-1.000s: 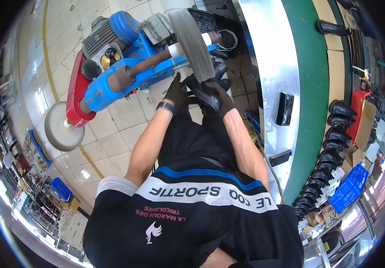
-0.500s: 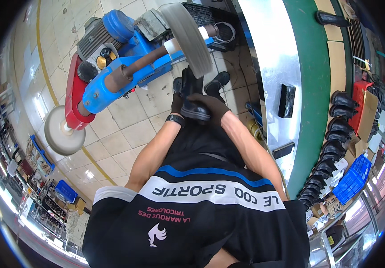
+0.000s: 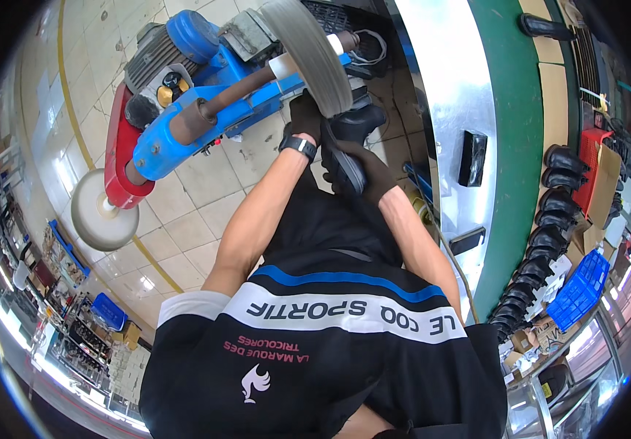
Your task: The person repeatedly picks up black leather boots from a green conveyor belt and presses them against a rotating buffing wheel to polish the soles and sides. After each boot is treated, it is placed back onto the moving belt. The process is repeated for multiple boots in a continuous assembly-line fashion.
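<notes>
A black boot (image 3: 342, 159) is held tilted on its side under the grey buffing wheel (image 3: 314, 62), its toe toward me and its sole edge facing left. The far part of the boot is at the wheel's lower rim; whether it touches is hard to tell. My right hand (image 3: 371, 170), in a dark glove, is wrapped round the boot's toe end from the right. My left hand (image 3: 305, 119), also gloved and with a watch at the wrist, is closed at the boot's far left side, close to the wheel. Its fingers are partly hidden.
The wheel sits on the shaft of a blue machine (image 3: 176, 139) with a motor; a second pale wheel (image 3: 105, 212) is at its left end. Right of me runs a metal-edged green bench (image 3: 509, 146) with a black block (image 3: 472, 159) and a row of black boots (image 3: 542, 245).
The boot has turned from upright onto its side, its sole edge now showing. My left hand has moved forward and right, up beside the wheel. My right hand has shifted slightly right.
</notes>
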Tool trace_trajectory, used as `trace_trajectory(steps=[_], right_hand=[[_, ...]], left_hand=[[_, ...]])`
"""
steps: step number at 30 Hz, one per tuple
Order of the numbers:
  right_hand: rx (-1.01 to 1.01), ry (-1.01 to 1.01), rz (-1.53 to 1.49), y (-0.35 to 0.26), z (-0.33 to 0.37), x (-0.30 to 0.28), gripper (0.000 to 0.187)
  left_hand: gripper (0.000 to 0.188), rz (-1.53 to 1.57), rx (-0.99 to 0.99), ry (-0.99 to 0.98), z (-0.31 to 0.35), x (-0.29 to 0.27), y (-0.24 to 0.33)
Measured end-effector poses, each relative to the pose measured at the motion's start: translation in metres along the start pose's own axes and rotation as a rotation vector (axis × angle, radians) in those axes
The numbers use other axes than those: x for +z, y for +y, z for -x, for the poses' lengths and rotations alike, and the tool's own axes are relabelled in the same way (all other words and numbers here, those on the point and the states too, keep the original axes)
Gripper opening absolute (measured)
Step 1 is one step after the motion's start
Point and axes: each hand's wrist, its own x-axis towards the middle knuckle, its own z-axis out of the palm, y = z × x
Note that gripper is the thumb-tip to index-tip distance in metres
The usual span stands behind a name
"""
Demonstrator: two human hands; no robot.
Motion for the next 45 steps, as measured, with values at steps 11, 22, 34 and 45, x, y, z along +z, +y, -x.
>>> trace_trajectory(steps=[11, 22, 34, 45], right_hand=[[-0.331, 0.153, 0.617, 0.032, 0.034, -0.011, 0.082], [-0.144, 0.126, 0.444, -0.008, 0.005, 0.020, 0.057], [-0.204, 0.141, 0.337, 0.043, 0.037, -0.010, 0.078], [-0.358, 0.197, 0.395, 0.038, 0.034, -0.019, 0.074]], left_hand=[[0.020, 1.106, -0.783, 0.171, 0.049, -0.041, 0.055], [0.023, 0.019, -0.468, 0.155, 0.026, -0.017, -0.007], [0.024, 0.153, -0.449, 0.013, 0.055, -0.051, 0.064], [0.018, 0.220, -0.422, 0.051, 0.036, -0.027, 0.055]])
